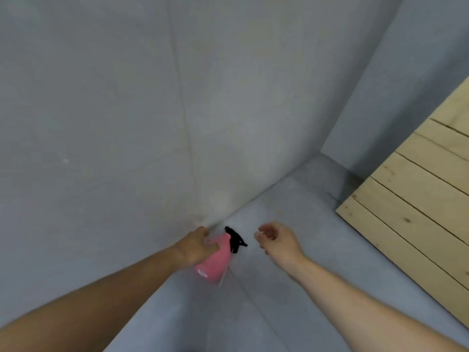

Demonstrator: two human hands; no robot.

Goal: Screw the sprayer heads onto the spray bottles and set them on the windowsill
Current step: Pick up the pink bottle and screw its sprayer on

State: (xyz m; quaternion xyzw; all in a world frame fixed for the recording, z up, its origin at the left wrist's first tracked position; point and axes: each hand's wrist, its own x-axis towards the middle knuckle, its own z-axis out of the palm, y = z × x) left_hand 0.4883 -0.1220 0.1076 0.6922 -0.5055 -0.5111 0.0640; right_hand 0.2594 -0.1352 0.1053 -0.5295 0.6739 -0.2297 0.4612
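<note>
Two bare forearms reach in from the lower edge, the left one in shadow and darker, the right one lit and paler. Left hand (194, 246): closed around the upper body and shoulder of a spray bottle (214, 262), fingers wrapped over the side nearest the wall, the thumb not clearly seen. Spray bottle: pink, rounded and smooth, opaque, tilted so that its base points back toward the person and its neck points away; a pale oval glint shows on the base; the picture is blurred, so finer marks cannot be read. Whether the base touches the surface below cannot be told. Sprayer head (235, 239): black, seated on the neck just beyond the gripping fingers, its nozzle and trigger jutting toward the right hand; how tightly it is seated cannot be told. A thin pale line, possibly a dip tube, shows beside the bottle's lower right edge. Right hand (275, 238): empty, fingers loosely curled and spread apart, palm turned toward the bottle, near the sprayer head but not touching it. Ledge (291, 224): pale grey, flat, lying under and beyond both hands. Wall (127, 110): grey, plain, rising directly behind the left hand's knuckles, with a faint vertical seam. Wooden panel (418, 194): light planks with dark joints, well off to the right of the free hand.
</note>
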